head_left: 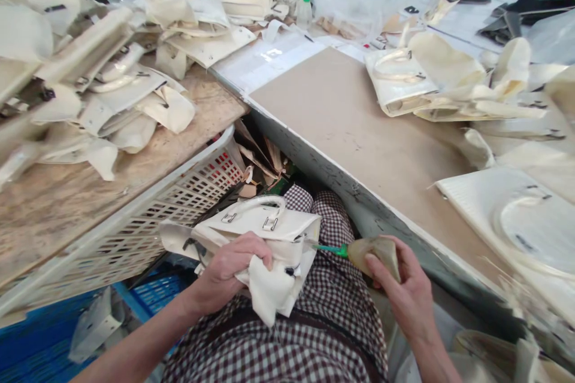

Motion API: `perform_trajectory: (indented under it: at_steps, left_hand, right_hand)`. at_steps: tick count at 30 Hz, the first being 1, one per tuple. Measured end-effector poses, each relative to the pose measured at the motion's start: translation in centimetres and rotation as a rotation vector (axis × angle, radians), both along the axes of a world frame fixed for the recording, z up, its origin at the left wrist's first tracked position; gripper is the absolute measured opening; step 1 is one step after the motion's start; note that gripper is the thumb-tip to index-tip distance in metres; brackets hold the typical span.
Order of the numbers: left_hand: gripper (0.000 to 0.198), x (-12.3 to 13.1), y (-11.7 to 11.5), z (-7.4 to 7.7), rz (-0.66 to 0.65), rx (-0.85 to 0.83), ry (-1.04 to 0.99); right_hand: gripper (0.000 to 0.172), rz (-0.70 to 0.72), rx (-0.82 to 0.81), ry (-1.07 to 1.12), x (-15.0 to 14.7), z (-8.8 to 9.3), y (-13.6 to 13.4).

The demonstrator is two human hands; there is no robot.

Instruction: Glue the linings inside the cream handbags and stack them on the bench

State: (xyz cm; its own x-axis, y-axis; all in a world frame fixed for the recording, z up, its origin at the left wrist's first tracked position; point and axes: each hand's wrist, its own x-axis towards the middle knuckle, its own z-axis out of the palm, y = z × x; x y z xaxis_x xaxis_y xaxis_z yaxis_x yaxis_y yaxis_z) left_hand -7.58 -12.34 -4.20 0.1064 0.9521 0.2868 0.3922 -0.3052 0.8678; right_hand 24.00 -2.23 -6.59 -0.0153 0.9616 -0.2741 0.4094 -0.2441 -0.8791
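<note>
A white handbag point(287, 226) with a curved handle and metal buckles rests on my lap over a checked apron point(309, 347). My left hand point(238, 263) is closed on the bag's near side, where a loose white flap hangs down. In my right hand point(404, 281) is a squeeze glue bottle point(374, 254), yellowish, with a long green nozzle. The bottle lies nearly level, its nozzle tip pointing left at the right end of the bag. Whether the tip touches the bag I cannot tell.
White bag pieces are heaped on the wooden table point(211, 111) at left and on the brown board point(323, 90) at right. A white plastic basket point(179, 215) stands below on the left, near a blue crate point(40, 335). Another green-tipped bottle point(304, 12) stands farther back.
</note>
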Motion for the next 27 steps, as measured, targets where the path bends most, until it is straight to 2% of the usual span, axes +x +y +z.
perform_trajectory:
  at_steps: [5,8,11,13,17,23,27]
  left_hand:
    - [0.025,0.3,-0.4,0.2,-0.006,0.012,0.01]
    - [0.026,0.3,-0.4,0.4,0.006,0.02,0.006]
    - [0.026,0.4,-0.4,0.5,0.001,0.019,0.007]
    - [0.026,0.4,-0.4,0.5,-0.006,0.017,0.008]
    - [0.027,0.3,-0.4,0.2,-0.003,0.022,0.013]
    - [0.028,0.5,-0.5,0.6,0.005,0.026,0.03]
    - [0.028,0.8,-0.6,0.7,0.011,0.023,0.044]
  right_hand:
    - [0.05,0.108,0.212,-0.116,0.2,-0.1,0.0]
    - [0.052,0.069,0.292,-0.16,0.9,-0.3,-0.4]
    - [0.055,0.01,0.216,-0.08,1.2,-0.8,-0.8]
    - [0.055,0.024,0.151,-0.029,1.1,-1.0,-0.9]
    - [0.054,0.048,0.163,-0.063,0.4,-1.4,-1.0]
    - [0.058,-0.114,0.109,0.018,0.1,-1.0,-1.3]
    - [0.061,-0.09,0.016,0.007,0.5,-0.8,-1.1]
